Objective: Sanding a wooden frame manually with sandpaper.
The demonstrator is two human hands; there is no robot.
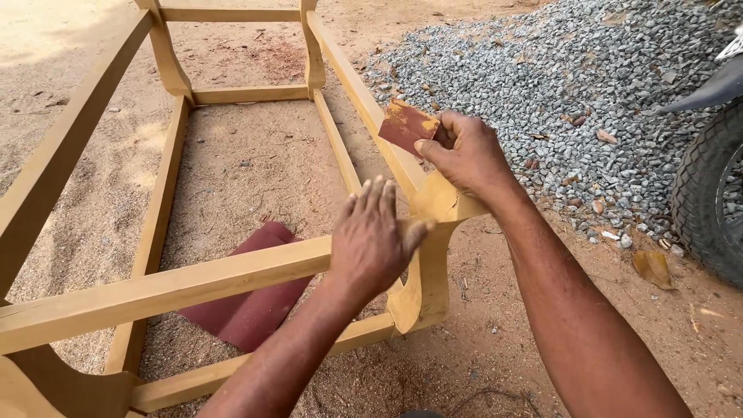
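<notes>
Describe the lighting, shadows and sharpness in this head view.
Head view: even, soft daylight, with only a brighter sunlit patch on the sand at top left. Shadows are faint, no hard edges under the wooden frame. No glare. The left hand, the right hand and its sandpaper piece are sharp, as is the gravel; frame rails bow slightly towards the edges.

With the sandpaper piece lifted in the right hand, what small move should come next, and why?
Probably lower the right hand so the sandpaper piece meets the top rail or the curved leg. The paper is pinched in the air, touching no wood, while the left hand lies flat on the corner joint, steadying the wooden frame.
</notes>
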